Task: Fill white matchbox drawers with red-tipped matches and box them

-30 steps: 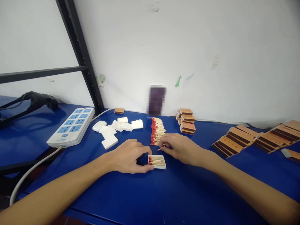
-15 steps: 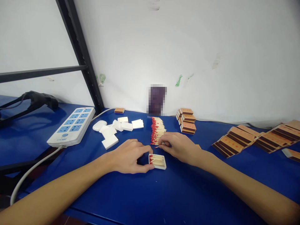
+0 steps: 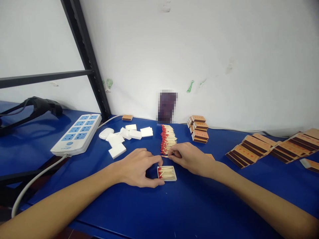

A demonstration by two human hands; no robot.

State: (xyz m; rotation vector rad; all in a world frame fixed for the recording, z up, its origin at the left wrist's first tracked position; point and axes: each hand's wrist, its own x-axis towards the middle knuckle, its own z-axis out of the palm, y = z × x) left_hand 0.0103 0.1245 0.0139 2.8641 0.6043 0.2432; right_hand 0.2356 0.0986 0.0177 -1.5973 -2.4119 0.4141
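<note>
A small white matchbox tray [image 3: 166, 173] with several red-tipped matches in it lies on the blue table [image 3: 154, 209]. My left hand [image 3: 138, 167] curls round the tray's left side, thumb and fingers against it. My right hand [image 3: 189, 157] sits just behind the tray, fingertips pinched on a match [image 3: 164, 156] at the near end of a row of loose matches [image 3: 167, 137].
Several empty white trays [image 3: 124, 137] lie to the left, beside a white power strip [image 3: 77, 134] with its cable. A stack of brown matchbox sleeves [image 3: 198, 128] stands behind my right hand; more sleeves [image 3: 271, 144] fan out at the right. A black frame post [image 3: 87, 63] rises at the left.
My right hand went back from the tray to the near end of the match row and pinched a match there. My left hand stayed on the tray.
</note>
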